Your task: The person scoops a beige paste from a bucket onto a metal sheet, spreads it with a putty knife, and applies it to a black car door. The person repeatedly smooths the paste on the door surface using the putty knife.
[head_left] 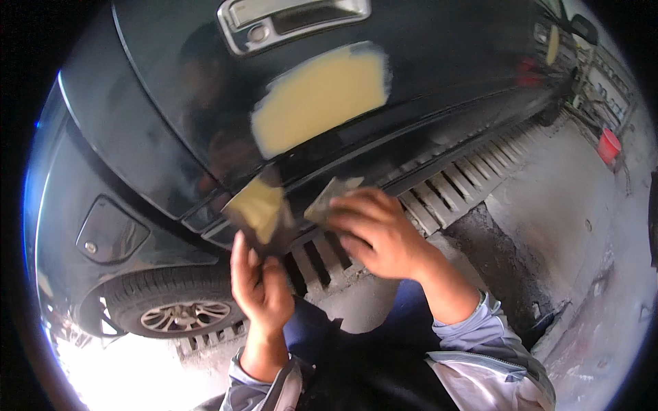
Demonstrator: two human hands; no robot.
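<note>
A broad patch of smooth yellow filler putty [322, 99] with whitish edges covers part of the dark car door [466, 61], below its chrome handle [295, 20]. Low in front of the door, my left hand [262, 291] grips a dark, flat putty board [271, 240] by its lower end. Soft yellow putty [259, 205] lies on its upper face. To the right, my right hand [377, 229] is closed around a flat greyish spreader [321, 205] with a little yellow on it. A gap separates the two tools, both slightly blurred.
At lower left is the rear wheel [185, 315], below a fuel flap [113, 229]. A slatted floor grating [445, 195] runs beneath the car beside concrete [548, 178] and a dark pit-like recess [497, 253]. A red bucket [608, 146] stands at far right, near a rack [606, 89].
</note>
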